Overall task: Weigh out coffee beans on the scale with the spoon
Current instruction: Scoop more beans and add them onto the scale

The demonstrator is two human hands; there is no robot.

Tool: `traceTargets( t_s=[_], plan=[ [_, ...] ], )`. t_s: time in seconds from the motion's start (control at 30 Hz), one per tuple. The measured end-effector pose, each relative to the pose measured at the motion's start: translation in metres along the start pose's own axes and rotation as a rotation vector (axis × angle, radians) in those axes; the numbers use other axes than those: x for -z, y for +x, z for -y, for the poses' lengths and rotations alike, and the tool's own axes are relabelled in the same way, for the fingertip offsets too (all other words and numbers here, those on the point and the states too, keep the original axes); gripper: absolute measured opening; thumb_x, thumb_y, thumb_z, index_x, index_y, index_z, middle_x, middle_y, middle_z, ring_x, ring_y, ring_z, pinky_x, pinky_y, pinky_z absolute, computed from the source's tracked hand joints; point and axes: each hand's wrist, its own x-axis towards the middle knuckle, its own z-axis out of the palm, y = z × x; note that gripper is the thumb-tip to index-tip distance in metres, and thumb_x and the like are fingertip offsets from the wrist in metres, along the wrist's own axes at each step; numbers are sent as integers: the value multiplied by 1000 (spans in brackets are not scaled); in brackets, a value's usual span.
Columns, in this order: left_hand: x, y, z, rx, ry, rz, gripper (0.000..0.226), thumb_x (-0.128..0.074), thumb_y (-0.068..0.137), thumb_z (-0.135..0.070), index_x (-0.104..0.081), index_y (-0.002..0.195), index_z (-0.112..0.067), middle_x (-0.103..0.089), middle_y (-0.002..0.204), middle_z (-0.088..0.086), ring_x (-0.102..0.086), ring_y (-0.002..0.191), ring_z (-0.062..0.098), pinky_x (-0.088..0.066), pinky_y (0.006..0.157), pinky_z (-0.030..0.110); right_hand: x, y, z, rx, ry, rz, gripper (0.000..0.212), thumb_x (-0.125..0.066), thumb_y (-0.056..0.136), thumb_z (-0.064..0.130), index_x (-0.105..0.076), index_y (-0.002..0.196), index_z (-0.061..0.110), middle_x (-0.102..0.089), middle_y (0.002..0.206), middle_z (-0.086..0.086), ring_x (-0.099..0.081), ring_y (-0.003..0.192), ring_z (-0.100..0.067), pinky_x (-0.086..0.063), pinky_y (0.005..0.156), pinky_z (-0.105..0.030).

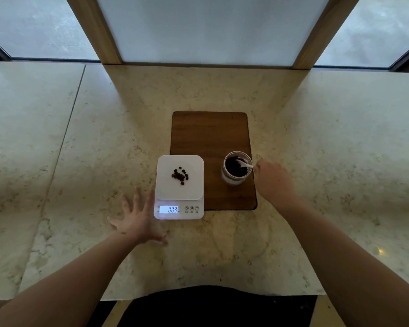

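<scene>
I'm seeing coffee beans point(180, 176) lying on the scale point(179, 185), its display point(169, 209) reading 009. Right of the scale, my right hand point(273, 179) is pinching the spoon point(244, 164) in the jar point(237, 168). My left hand point(138, 219), fingers splayed, is touching the scale's left edge.

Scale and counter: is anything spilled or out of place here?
Nothing has spilled. The coffee beans lie directly on the scale platform with no cup under them, which is slightly unusual. The scale also overlaps the wooden board edge, so it may sit unevenly.
</scene>
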Motion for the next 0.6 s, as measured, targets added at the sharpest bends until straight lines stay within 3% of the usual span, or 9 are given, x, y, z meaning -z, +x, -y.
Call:
traceTargets(
  t_s=[0.1,0.2,0.27,0.33,0.4,0.5,0.6],
  plan=[
    [4,3,0,20,45,22,167,-76,37,-92,57,126,-45,57,150,0,45,142,41,-8,104,89,-6,2,1,-16,105,99,34,-44,96,8,-47,62,13,-46,60,-2,-47,57,-20,-27,45,-29],
    [5,4,0,28,48,35,168,-78,38,-91,58,125,-45,60,148,1,47,140,42,-8,104,90,-13,3,-2,-119,268,120,42,-46,91,9,-39,51,21,-39,47,5,-37,44,-12,-22,43,-27],
    [6,3,-1,27,52,46,168,-77,38,-91,59,125,-45,61,146,1,48,139,43,-7,104,90,-17,4,-5,-196,355,136,40,-49,92,13,-52,52,19,-44,45,8,-40,42,-9,-26,42,-24],
    [7,2,-3,18,51,56,168,-78,39,-90,58,126,-45,60,146,2,49,138,44,-6,103,90,-20,4,-7,-251,458,151,31,-52,92,18,-69,65,17,-54,53,3,-50,50,-16,-37,49,-26],
    [8,0,-4,8,55,56,168,-79,40,-89,56,129,-44,58,148,3,48,138,44,-5,104,90,-22,5,-8,-290,536,163,34,-52,92,22,-71,64,23,-52,52,2,-51,54,-20,-42,54,-32],
    [9,-3,-4,6,78,57,167,-76,41,-90,53,133,-41,57,150,3,46,139,45,-8,104,90,-24,3,-9,-329,595,177,50,-52,95,24,-64,47,29,-45,47,5,-46,50,-19,-39,51,-31],
    [8,-2,-4,-5,92,67,167,-74,41,-92,50,139,-38,57,150,0,47,138,46,-10,104,90,-25,1,-10,-378,658,195,42,-51,98,26,-67,59,21,-44,58,0,-45,53,-20,-38,48,-30]
  ],
)
